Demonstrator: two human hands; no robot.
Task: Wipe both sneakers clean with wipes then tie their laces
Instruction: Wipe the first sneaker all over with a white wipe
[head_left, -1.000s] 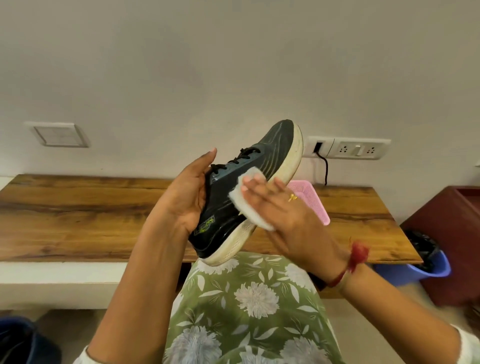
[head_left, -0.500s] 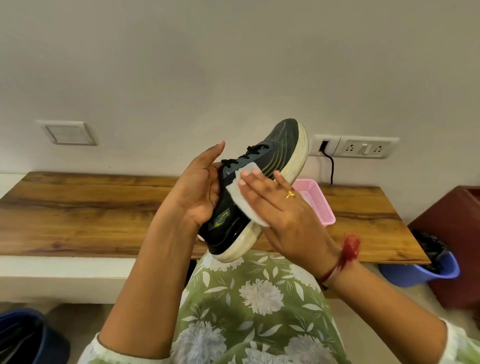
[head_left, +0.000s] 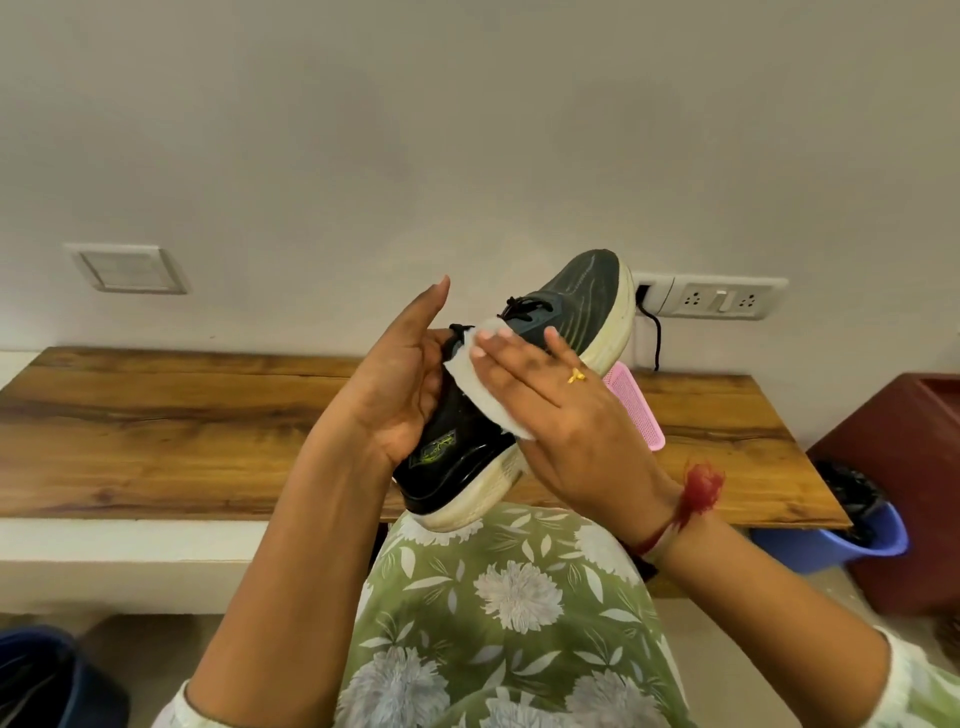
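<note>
left hand (head_left: 400, 395) grips sneaker (head_left: 571, 306) heel, toe up | right hand (head_left: 571, 431) fingers straight, pressing wipe (head_left: 483, 400) on side | sneaker in air before table (head_left: 156, 415) edge, basket (head_left: 641, 415) behind

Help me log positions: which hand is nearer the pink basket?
Right. The right hand sits just beside the pink basket in view; the left hand grips the sneaker farther left.

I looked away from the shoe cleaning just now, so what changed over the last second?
The right hand slid the wipe a little up the sneaker's side, toward the laces. Nothing was picked up or let go. The left hand still holds the sneaker's heel end, toe tilted up, and the right hand's flat fingers still press the wipe on.
</note>
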